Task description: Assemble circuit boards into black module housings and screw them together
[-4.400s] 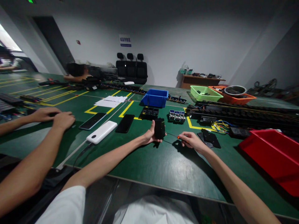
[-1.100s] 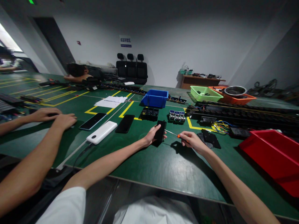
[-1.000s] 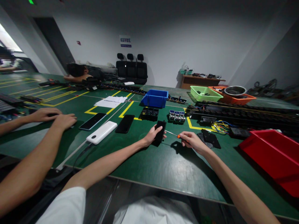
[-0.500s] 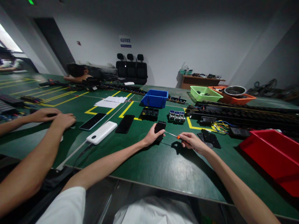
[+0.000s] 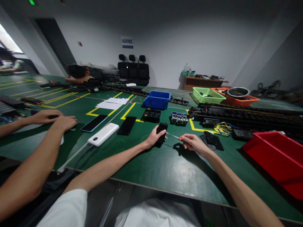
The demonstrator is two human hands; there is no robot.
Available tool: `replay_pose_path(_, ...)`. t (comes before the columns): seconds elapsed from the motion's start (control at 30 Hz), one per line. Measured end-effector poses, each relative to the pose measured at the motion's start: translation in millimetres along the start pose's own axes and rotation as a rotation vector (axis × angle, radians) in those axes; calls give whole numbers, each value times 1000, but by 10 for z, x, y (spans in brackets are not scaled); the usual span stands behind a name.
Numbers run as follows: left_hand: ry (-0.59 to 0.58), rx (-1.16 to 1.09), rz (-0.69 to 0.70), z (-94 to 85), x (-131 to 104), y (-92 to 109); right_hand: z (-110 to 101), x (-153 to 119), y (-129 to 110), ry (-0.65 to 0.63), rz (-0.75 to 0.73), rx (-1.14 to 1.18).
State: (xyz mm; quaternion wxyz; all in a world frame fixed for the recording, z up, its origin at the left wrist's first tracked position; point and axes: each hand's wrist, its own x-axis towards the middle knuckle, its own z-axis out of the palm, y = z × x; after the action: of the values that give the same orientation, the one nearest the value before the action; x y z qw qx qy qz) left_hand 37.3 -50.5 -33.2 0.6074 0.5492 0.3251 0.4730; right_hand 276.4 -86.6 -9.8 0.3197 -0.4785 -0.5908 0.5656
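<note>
My left hand (image 5: 153, 137) is wrapped round a small black box-shaped part (image 5: 162, 131), holding it up on end over the green table. In my right hand (image 5: 193, 142) is a screwdriver (image 5: 174, 136) with an orange-and-dark handle. Its thin metal shaft points left, and the tip meets the right side of the black part; the exact contact point is too small to make out. Black modules (image 5: 151, 115) and a group of silver-and-blue modules (image 5: 179, 118) sit just beyond my hands. Flat black plates (image 5: 213, 140) lie right of my right hand.
A red bin (image 5: 276, 157) stands at the right, a blue bin (image 5: 156, 100) further back. Left of me lie a dark phone (image 5: 127, 125), a white power bank (image 5: 103, 134) and another phone (image 5: 94, 123). A co-worker's hands (image 5: 55, 119) rest at the left. Long black assemblies (image 5: 243, 117) stretch along the right.
Almost nothing differs. The black part and the screwdriver tip have shifted very slightly to the left, with both hands keeping their grip.
</note>
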Motion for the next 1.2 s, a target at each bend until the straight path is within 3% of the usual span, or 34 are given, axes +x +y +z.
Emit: replay_pose_path(1.2, -28, -6, -2, -36, 28, -42, -5, 5, 16, -6, -22, -33)
